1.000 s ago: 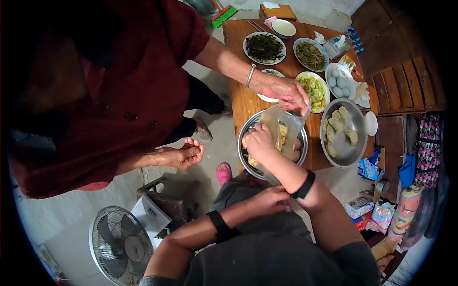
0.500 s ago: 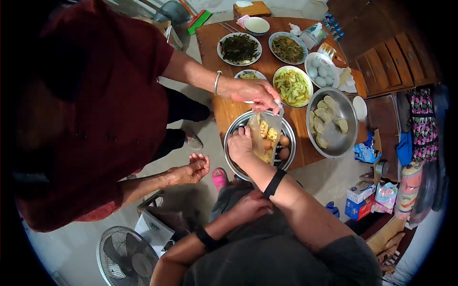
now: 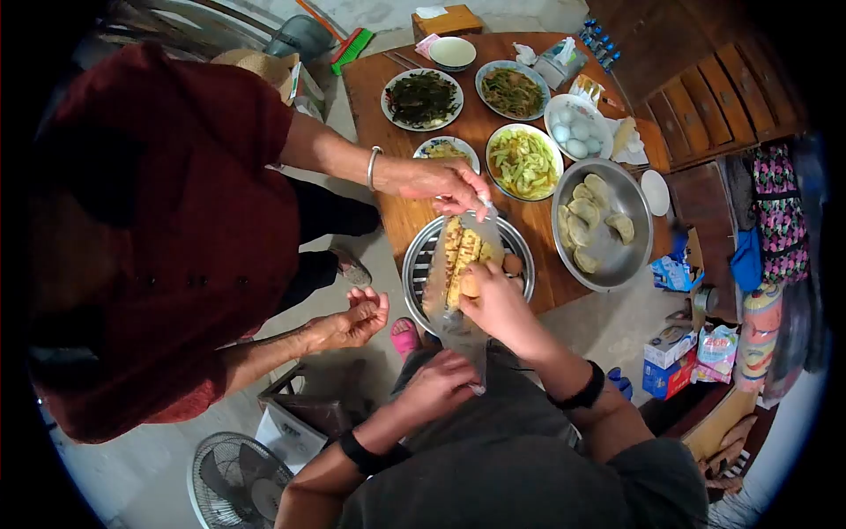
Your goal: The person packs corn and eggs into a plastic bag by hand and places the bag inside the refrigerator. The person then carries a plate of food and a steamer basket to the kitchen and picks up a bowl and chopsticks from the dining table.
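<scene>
I'd squeeze gently, my right hand (image 3: 504, 304) holding a round tan egg (image 3: 471, 284), my left hand (image 3: 438, 384) pinching the clear plastic bag (image 3: 471, 346) nearest me.

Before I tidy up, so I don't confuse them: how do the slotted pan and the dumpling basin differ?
The slotted pan has dark gaps across its floor; the dumpling basin shows a smooth one. The pan is partly covered by a clear bag; the basin is uncovered, with dumplings inside. Both are round and silvery.
</scene>
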Tool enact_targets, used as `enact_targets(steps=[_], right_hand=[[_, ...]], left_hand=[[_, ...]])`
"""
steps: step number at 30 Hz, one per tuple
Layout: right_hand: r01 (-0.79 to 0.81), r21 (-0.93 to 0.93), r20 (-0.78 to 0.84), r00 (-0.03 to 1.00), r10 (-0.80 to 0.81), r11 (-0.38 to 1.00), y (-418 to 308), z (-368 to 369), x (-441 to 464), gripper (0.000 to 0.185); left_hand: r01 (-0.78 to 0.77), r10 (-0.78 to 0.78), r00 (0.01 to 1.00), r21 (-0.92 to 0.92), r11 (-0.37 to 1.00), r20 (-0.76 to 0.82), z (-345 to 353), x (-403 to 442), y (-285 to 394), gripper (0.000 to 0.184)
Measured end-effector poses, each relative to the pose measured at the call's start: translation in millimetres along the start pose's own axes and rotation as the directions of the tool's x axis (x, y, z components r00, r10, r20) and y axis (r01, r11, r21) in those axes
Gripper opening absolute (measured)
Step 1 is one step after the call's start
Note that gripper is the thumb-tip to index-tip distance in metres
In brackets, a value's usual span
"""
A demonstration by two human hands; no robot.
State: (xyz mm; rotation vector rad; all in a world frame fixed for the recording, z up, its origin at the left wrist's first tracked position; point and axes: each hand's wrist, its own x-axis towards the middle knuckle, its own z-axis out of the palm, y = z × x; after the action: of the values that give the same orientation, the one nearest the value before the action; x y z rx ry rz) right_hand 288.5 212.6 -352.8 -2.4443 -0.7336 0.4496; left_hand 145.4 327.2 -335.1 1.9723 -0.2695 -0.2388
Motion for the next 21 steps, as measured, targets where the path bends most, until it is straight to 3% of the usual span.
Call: enact_targets(steps=[1, 3, 7, 9, 10, 11, 13, 16, 19, 20, 21], right_hand=[[-0.005, 0.004, -0.003, 1.0, 0.005, 1.0, 8.0, 14.2, 8.3, 0.044], [0.009, -0.296, 0.136, 0.99, 0.033, 0.955, 23.9, 46.4, 29.5, 0.045], [-0.088, -0.343, 0.084, 0.989, 0.124, 0.935, 33.3, 59.4, 45.1, 0.043], [0.017, -0.163, -0.134, 0.99, -0.039, 0.987, 17.8, 28.2, 29.1, 0.038], [0.171, -0.098, -0.313, 0.93, -0.193, 0.98, 10.2, 5.8, 17.1, 0.035], [0.173, -0.1, -0.31, 0.93, -0.196, 0.98, 21.6, -0.1, 8.8, 0.035], [0.05, 0.124, -0.245, 0.969, -0.018, 0.991, 50.6, -13.5, -3.9, 0.033], [-0.097, -0.323, -0.024, 0.995, 0.095, 0.941, 101.3, 5.0, 4.7, 0.023], [-0.006, -0.478, 0.091, 0.994, 0.056, 0.878, 122.8, 43.9, 21.5, 0.023], [-0.062, -0.532, 0.135, 0.978, 0.157, 0.845, 115.6, 44.1, 24.4, 0.023], [-0.06, -0.528, 0.139, 0.978, 0.155, 0.847, 118.6, 48.5, 27.6, 0.023]], left_hand=[[-0.002, 0.002, 1.0, 0.011, 1.0, 0.009, -0.5, 1.3, 2.3, 0.018], [-0.005, 0.004, 1.0, 0.022, 1.0, 0.025, -0.5, 5.2, 6.6, 0.019], [-0.002, 0.002, 1.0, 0.03, 1.0, 0.026, 4.6, 11.3, 9.1, 0.022], [0.003, -0.003, 1.0, 0.017, 1.0, 0.002, 2.9, 12.3, 9.2, 0.023], [0.001, -0.001, 1.0, 0.024, 1.0, -0.002, -0.9, 12.8, 12.7, 0.022], [0.0, 0.0, 1.0, 0.032, 0.999, -0.01, -3.4, 12.6, 14.6, 0.022], [0.007, -0.007, 1.0, 0.016, 1.0, -0.024, -5.8, 9.3, 12.0, 0.02], [0.015, -0.014, 0.999, 0.02, 1.0, -0.046, -8.7, 7.1, 14.1, 0.019], [0.02, -0.016, 0.997, 0.057, 0.998, -0.071, -11.3, 5.5, 17.1, 0.018], [0.018, -0.012, 0.997, 0.075, 0.997, -0.08, -12.1, 4.7, 17.9, 0.018], [0.024, -0.018, 0.997, 0.076, 0.997, -0.079, -12.7, 3.8, 18.4, 0.018]])
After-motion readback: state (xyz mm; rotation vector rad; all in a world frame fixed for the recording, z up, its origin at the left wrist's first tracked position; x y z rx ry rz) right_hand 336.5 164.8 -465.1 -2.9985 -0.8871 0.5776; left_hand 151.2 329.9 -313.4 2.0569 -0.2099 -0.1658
